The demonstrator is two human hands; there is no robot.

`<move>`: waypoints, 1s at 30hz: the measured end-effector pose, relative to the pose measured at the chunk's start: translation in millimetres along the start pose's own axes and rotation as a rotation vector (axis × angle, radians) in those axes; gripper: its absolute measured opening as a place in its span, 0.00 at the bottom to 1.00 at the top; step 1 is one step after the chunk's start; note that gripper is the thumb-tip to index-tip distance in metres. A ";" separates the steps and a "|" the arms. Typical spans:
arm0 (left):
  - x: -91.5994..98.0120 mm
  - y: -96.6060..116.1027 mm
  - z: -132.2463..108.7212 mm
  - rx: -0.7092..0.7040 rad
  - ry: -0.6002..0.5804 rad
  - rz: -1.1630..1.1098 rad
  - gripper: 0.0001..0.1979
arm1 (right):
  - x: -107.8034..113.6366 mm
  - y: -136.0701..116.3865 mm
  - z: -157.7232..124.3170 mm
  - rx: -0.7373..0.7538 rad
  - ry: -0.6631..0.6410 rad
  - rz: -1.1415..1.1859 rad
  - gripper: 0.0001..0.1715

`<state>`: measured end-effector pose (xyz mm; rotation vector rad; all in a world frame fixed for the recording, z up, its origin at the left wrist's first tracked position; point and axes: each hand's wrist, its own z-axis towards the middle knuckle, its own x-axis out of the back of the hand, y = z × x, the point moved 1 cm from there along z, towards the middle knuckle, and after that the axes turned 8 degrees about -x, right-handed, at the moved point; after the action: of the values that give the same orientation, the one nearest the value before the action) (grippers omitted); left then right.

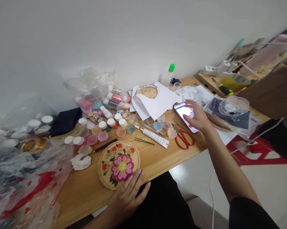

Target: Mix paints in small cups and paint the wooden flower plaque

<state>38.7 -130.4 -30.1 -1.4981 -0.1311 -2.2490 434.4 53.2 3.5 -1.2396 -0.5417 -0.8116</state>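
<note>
Both hands are bare and neither is clenched. Left hand (131,190) lies loosely extended at the lower middle of the frame, its fingers over the lower right rim of a round wooden plaque (122,166), resting rather than gripping. Right hand (198,118), right of centre, spreads its thumb and fingers over a lit phone (184,111) without grasping it; whether a fingertip presses the screen I cannot tell.

The plaque lies flat on the wooden table (79,190), below the centre of the frame, with a pink flower, leaves and small red fruits coloured on its face. It looks light and stiff, and the coloured patches may be tender or smear, so the plain outer rim seems the place to take hold. The phone is probably smooth and slippery, with a screen to guard; its long edges should give the surest hold.

Just beside the phone lie red-handled scissors (182,148); leftward come a white tube (155,138) and thin dark tweezers (144,141). Small cups, one blue (158,126), run behind the plaque. Crumpled tissue (81,162) sits to its left. Farther out, white paper (157,105) fills upper centre, and clear plastic wrapping (26,194) the lower left.
</note>
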 end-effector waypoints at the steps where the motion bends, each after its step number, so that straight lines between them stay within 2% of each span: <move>1: 0.1 0.0 0.1 0.000 0.002 0.000 0.24 | 2.8 0.2 -2.8 0.011 0.022 -0.013 0.37; 7: 1.9 -0.6 1.1 -0.008 -0.013 -0.006 0.23 | 14.4 3.9 -16.9 0.017 0.046 -0.052 0.38; 22: 1.1 -0.8 1.9 -0.018 -0.007 0.035 0.21 | 11.7 11.4 -30.7 -0.075 0.066 -0.097 0.36; 30: -2.2 -0.5 -1.4 -0.035 -0.038 0.078 0.24 | 26.6 -1.8 -37.0 -0.069 0.125 -0.113 0.35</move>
<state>38.1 -129.7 -32.5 -1.5383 -0.0438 -2.1729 447.0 10.9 15.0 -1.2199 -0.4886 -1.0032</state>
